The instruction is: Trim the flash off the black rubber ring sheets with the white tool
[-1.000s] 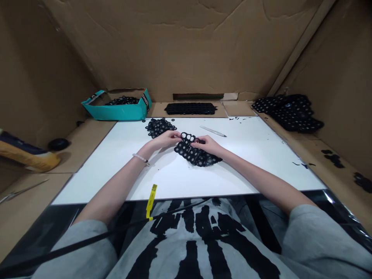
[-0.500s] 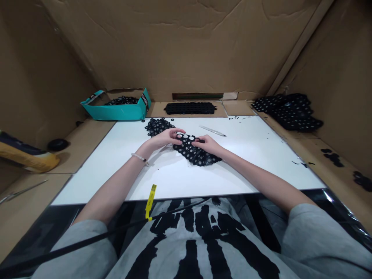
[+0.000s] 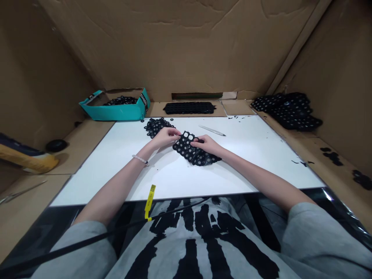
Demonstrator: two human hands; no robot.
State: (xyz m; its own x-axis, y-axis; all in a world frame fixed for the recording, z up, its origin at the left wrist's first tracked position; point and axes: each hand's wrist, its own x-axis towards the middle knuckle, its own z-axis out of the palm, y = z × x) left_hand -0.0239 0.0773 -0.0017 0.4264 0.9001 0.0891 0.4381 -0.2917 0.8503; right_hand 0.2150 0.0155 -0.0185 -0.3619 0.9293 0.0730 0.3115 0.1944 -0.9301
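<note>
A black perforated sheet [image 3: 188, 151] with rows of round holes lies over the middle of the white board, in front of me. My left hand [image 3: 167, 137] pinches its upper left corner between thumb and fingertips. With thumb and fingers closed, my right hand [image 3: 207, 144] grips the sheet's upper right edge. White board shows through two larger holes between the hands. Just behind my left hand sits a pile of small black rings [image 3: 157, 126], partly covered by that hand.
Behind are a teal box [image 3: 113, 113] of black rings and a stack of black sheets [image 3: 189, 108]. A white pen [image 3: 212, 130] lies right of centre. More perforated sheets [image 3: 287, 110] lie far right. Tweezers [image 3: 23, 192] and a yellow-and-dark tube [image 3: 27, 155] are at left.
My left fingers have closed from a loose curl into a pinch at the sheet's corner. The sheet's upper edge has shifted slightly; my right hand stays about where it was.
</note>
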